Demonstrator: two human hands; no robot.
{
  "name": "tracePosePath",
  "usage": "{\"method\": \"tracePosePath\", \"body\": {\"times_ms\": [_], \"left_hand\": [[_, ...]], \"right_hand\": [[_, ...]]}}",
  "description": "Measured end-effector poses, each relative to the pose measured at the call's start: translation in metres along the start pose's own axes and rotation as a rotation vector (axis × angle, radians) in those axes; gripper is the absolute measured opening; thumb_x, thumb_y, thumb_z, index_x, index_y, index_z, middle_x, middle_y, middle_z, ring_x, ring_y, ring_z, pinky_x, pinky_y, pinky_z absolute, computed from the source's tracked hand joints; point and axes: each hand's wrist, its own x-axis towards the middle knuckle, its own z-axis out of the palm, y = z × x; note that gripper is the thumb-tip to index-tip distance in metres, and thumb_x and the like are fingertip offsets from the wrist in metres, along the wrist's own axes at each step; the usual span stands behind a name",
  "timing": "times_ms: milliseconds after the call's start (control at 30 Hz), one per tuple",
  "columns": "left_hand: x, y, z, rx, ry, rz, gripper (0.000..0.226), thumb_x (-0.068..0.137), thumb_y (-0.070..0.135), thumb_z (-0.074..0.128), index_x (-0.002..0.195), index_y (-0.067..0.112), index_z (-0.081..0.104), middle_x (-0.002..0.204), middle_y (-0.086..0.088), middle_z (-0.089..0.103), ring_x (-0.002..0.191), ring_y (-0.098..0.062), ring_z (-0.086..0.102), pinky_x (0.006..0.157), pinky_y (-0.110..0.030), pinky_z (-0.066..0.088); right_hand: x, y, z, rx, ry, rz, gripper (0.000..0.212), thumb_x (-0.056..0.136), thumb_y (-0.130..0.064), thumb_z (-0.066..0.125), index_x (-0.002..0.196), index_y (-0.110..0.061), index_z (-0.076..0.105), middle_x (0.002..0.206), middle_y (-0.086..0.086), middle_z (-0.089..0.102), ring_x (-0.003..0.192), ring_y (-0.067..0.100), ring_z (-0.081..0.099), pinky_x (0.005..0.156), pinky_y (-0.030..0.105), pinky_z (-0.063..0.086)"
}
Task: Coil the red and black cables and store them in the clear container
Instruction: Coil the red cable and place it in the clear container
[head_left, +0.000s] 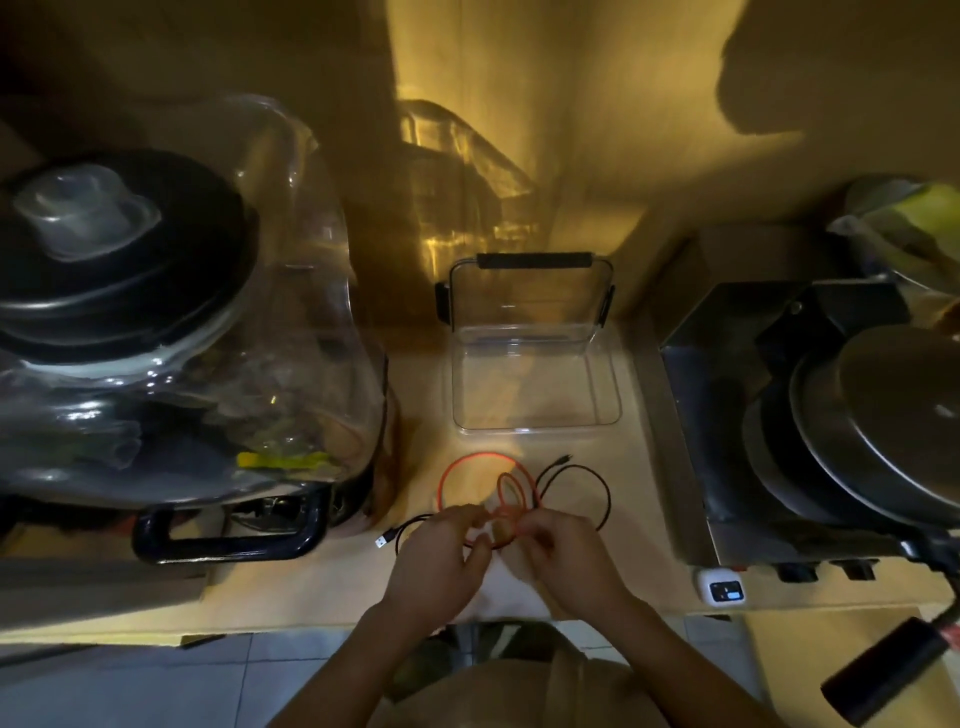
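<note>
Head view has us looking down at a pale countertop (322, 587) in dim yellow light, with both our hands held close together near its front edge. Our left hand (441, 558) has its fingers curled, the thumb and fingertips pinching the red cable (470, 460) where its loops gather; our right hand (563, 551) also has curled fingers gripping the same bundle from the other side. From that pinch the red cable spreads away from us in one large loop lying on the counter and a couple of smaller loops standing up between our hands. We see the black cable (597, 486) lying loose on the counter, curving in a loop just right of the red one and passing under our hands, with a small plug end near the container and its USB plug (383, 541) lying on the counter left of our left hand; neither hand plainly holds it. Beyond the cables, apart from them, stands the clear container (535, 415), open and holding nothing, its lid (530, 296) with black latches leaning upright at the far side. To our left sits a big blender jar (291, 291) with a black lid, and to our right a metal appliance (691, 405) carrying stacked pans (883, 410).
</note>
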Motion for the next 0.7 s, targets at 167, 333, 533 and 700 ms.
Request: {"method": "tracePosePath", "body": {"times_ms": [167,333,533,700], "left_hand": [[0.004,0.017,0.010,-0.027,0.017,0.079,0.023,0.090,0.029,0.054,0.111,0.030,0.066,0.105,0.013,0.071,0.090,0.000,0.061,0.075,-0.013,0.045],[0.005,0.025,0.019,-0.029,0.013,0.109,0.018,0.088,0.033,0.059,0.102,0.030,0.070,0.098,0.013,0.071,0.086,0.000,0.061,0.072,-0.015,0.047],[0.006,0.031,0.023,-0.116,0.015,0.108,0.023,0.093,0.033,0.053,0.078,0.024,0.069,0.079,0.011,0.070,0.075,-0.002,0.062,0.070,-0.025,0.049],[-0.006,0.032,0.027,-0.278,-0.033,0.004,0.061,0.099,0.058,0.027,0.073,0.014,0.061,0.070,-0.006,0.064,0.068,-0.019,0.059,0.073,-0.044,0.047]], "right_hand": [[0.001,-0.006,-0.021,0.257,-0.007,-0.061,0.013,0.088,-0.009,0.065,0.090,-0.019,0.073,0.074,-0.013,0.070,0.074,0.003,0.066,0.066,0.012,0.048],[0.000,-0.012,-0.038,0.588,-0.046,-0.024,0.011,0.090,0.000,0.060,0.093,-0.005,0.070,0.075,0.008,0.071,0.064,0.012,0.066,0.056,0.021,0.051],[0.000,-0.012,-0.055,0.853,-0.026,0.026,0.013,0.092,0.006,0.055,0.103,0.006,0.063,0.080,0.020,0.067,0.069,0.023,0.068,0.059,0.029,0.058],[0.004,-0.007,-0.075,0.989,0.030,0.062,0.012,0.093,0.001,0.055,0.102,0.001,0.064,0.084,0.020,0.067,0.075,0.028,0.068,0.068,0.039,0.061]]}}
